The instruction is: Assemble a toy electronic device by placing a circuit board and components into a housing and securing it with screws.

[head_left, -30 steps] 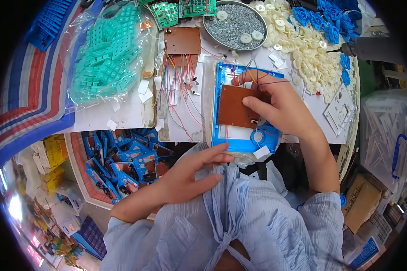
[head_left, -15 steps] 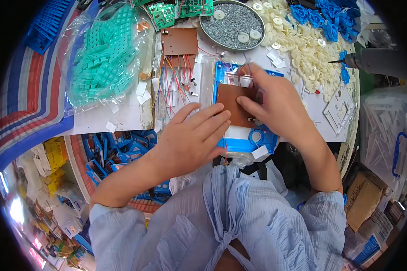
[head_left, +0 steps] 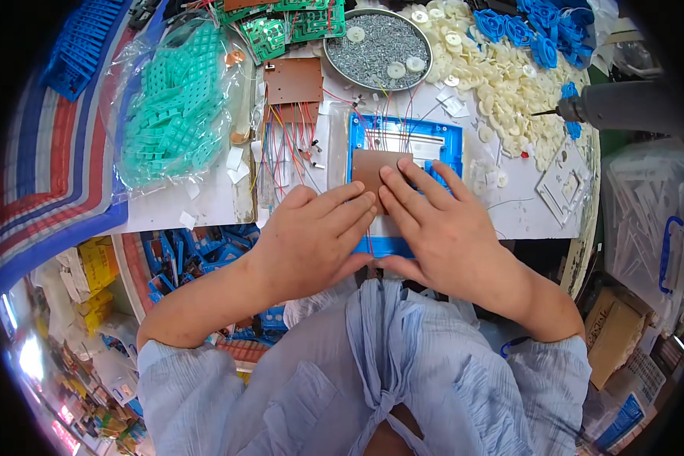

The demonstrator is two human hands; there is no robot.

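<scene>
A blue plastic case (head_left: 454, 144) lies open on the table in front of me, with a brown circuit board (head_left: 366, 163) set inside it. Thin wires stick up past the board's far side, and a red one hangs over the near rim. My left hand (head_left: 311, 235) rests flat over the left part of the board, fingertips on its surface. Fingers spread, my right hand (head_left: 441, 220) presses on the board's right part and hides much of it. Both thumbs almost meet at the case's near edge.
More wired brown boards (head_left: 292, 80) lie to the left, beside a bag of green plastic parts (head_left: 171, 106). Behind stands a round tray of screws (head_left: 330, 57); cream plastic discs (head_left: 501, 106) spread right. An electric screwdriver (head_left: 623, 106) points in from the right. Below left sits a bin of blue assemblies (head_left: 186, 254).
My right hand has let go of the wires at the far side and come down flat on the board. The case has shifted slightly left; my left hand stays on the board's left.
</scene>
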